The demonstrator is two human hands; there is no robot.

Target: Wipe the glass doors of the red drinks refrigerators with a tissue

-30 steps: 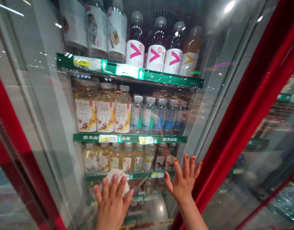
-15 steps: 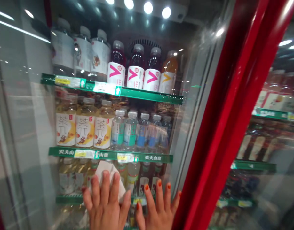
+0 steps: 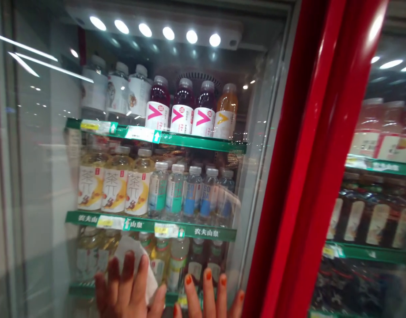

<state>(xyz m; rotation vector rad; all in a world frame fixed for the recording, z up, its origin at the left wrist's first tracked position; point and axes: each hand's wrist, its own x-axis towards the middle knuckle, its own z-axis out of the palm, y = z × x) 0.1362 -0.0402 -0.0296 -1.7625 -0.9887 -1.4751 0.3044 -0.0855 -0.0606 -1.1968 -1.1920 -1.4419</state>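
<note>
My left hand [image 3: 126, 293] lies with spread fingers over a white paper tissue [image 3: 131, 247], holding it against the glass door [image 3: 256, 172] of a drinks cooler. The tissue's upper edge and right side show beyond the fingers. Beside it, my right hand [image 3: 206, 300], with orange nails, rests its spread fingers at the glass and holds nothing. Both palms run off the bottom edge. Behind the glass, the lower bottles [image 3: 179, 260] are partly covered by the hands.
A thick red frame [image 3: 298, 172] stands to the right, with another bottle cooler beyond it. Inside, a green-edged shelf [image 3: 189, 140] carries white-labelled bottles [image 3: 158, 108]; tea bottles [image 3: 115, 187] and soda bottles [image 3: 192, 194] stand below. Lamps [image 3: 168, 33] shine at the top.
The view has shifted, showing more of the lamps. Both hands sit lower in the picture. My left hand has moved slightly left against the shelves, taking the tissue along.
</note>
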